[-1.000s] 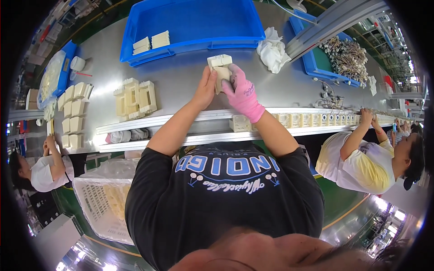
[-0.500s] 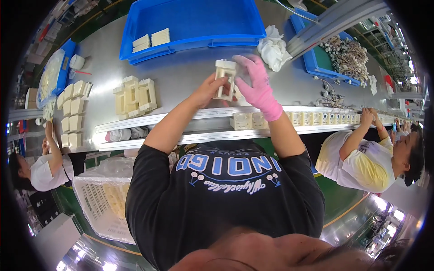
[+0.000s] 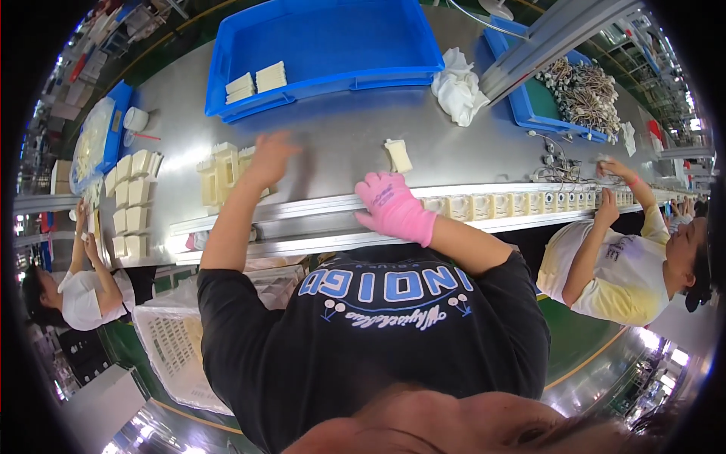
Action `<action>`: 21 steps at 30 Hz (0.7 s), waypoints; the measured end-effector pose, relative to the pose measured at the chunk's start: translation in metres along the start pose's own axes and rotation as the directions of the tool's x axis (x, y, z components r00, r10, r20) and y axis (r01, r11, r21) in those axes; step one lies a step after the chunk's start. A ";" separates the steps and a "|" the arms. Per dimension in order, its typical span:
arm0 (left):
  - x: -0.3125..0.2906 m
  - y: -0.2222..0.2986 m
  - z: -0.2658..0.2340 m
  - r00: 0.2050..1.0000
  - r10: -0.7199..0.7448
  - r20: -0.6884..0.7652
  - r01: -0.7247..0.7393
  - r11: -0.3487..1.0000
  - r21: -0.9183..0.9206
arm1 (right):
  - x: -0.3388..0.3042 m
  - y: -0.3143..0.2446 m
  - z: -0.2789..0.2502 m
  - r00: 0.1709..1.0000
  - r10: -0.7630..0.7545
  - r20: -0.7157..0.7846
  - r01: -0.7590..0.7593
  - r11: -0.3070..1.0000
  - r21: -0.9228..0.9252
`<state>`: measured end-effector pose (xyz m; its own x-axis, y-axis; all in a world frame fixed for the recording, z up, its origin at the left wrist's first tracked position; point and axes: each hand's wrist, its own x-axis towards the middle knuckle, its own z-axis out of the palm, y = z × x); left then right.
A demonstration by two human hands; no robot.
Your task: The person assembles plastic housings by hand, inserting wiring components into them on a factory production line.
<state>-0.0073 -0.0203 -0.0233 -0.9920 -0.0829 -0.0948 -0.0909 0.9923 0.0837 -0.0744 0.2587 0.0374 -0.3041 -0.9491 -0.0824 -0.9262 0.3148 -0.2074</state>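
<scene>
My right hand (image 3: 395,206), in a pink glove, lies over the metal rail track (image 3: 302,208) at the left end of a row of cream plastic housings (image 3: 522,203). Its fingers curl downward, and whatever lies under them is hidden. Just beyond that glove a small cream plastic piece (image 3: 398,155) rests alone on the steel table. My bare left hand (image 3: 274,157) is raised to the left, smeared by motion, so its fingers cannot be read. It is beside and partly in front of a group of cream frame-shaped housings (image 3: 219,175).
A large blue tray (image 3: 325,45) with two cream stacks stands at the back. Cream blocks (image 3: 132,197) stand in rows at left. Right are a crumpled white cloth (image 3: 458,87), a metal post (image 3: 560,45) and a blue tray of wired parts (image 3: 578,87). Co-workers sit on both sides.
The frame-shaped housing is no longer in view between my hands. My right hand has come down onto the rail; my left has swung left. A small cream piece now shows on the table.
</scene>
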 end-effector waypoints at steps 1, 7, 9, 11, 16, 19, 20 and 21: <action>-0.005 -0.010 -0.001 1.000 0.004 -0.004 -0.004 1.000 0.006 | 0.000 0.000 0.006 1.000 0.003 -0.007 -0.003 1.000 -0.002; -0.033 -0.045 0.020 0.963 -0.074 0.258 0.021 0.979 0.205 | 0.002 0.016 0.008 0.989 -0.042 0.140 0.059 0.991 -0.122; -0.034 -0.048 0.026 0.950 -0.015 0.311 -0.035 0.987 0.154 | 0.008 0.034 -0.007 0.912 -0.078 0.402 0.051 0.996 0.076; -0.032 -0.046 0.023 0.939 -0.033 0.342 -0.020 0.988 0.150 | 0.014 0.060 -0.006 0.938 -0.026 0.346 -0.042 0.982 0.186; -0.017 -0.014 -0.012 0.998 0.017 0.068 -0.026 0.990 0.138 | 0.049 0.104 0.009 0.848 0.349 0.398 -0.397 0.917 0.042; 0.002 0.022 -0.038 0.963 -0.256 0.078 0.268 0.908 -0.321 | 0.054 0.117 0.043 0.813 0.419 0.404 -0.454 0.891 -0.009; 0.009 0.025 -0.026 0.958 -0.284 -0.042 0.210 0.794 -0.571 | 0.053 0.112 0.045 0.808 0.445 0.386 -0.478 0.878 -0.012; 0.014 0.030 -0.020 0.930 -0.336 -0.150 0.104 0.630 -0.769 | 0.052 0.108 0.048 0.801 0.472 0.368 -0.503 0.864 -0.013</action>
<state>-0.0255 0.0069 -0.0025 -0.9048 -0.4246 0.0328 -0.2272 0.5464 0.8062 -0.1794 0.2443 -0.0355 -0.5990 -0.6071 -0.5222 -0.6501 0.7494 -0.1255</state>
